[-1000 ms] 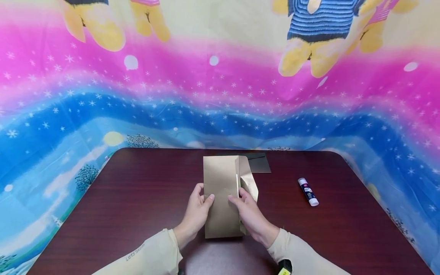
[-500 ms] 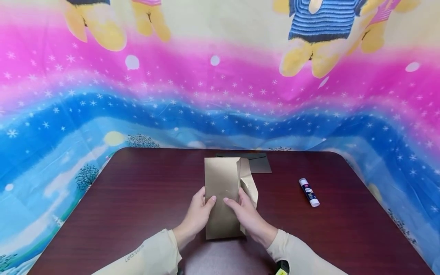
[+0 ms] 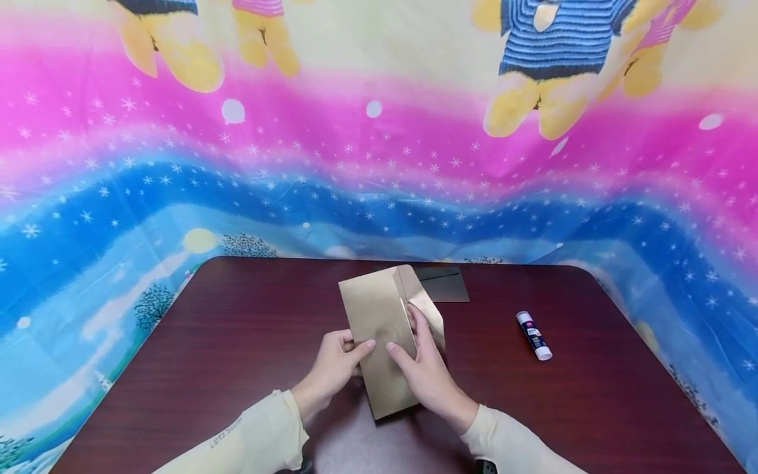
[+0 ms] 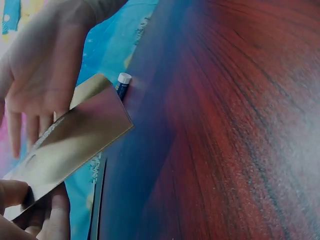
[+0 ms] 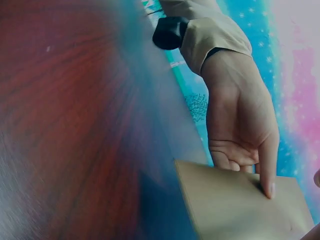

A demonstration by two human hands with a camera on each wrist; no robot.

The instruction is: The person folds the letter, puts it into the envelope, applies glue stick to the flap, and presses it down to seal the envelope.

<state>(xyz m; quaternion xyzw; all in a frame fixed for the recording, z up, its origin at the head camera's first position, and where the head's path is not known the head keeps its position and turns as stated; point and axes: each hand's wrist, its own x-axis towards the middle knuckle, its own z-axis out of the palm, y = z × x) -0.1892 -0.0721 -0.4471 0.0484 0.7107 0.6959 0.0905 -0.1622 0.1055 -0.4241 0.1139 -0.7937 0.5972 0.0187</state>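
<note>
A gold paper envelope (image 3: 370, 309) is held above the table, tilted, with its flap (image 3: 429, 316) standing out on the right. My left hand (image 3: 328, 368) pinches its left edge, thumb on the front and fingers behind, as the right wrist view of the envelope (image 5: 235, 200) also shows. At the flap side, my right hand (image 3: 435, 378) grips the envelope; its thumb lies on the front face and its index finger stretches up along the opening. The left wrist view has the right hand's longer fingers hanging beyond the envelope (image 4: 85, 132).
A glue stick (image 3: 535, 337) with white ends lies on the dark red table (image 3: 249, 316) to the right. Farther back lies a second, darker envelope (image 3: 449, 288), partly hidden. A printed cloth (image 3: 379, 164) hangs behind the table.
The envelope has turned from upright to tilted, its top leaning left and its lower end swung right. The right index finger has straightened upward along the flap side.
</note>
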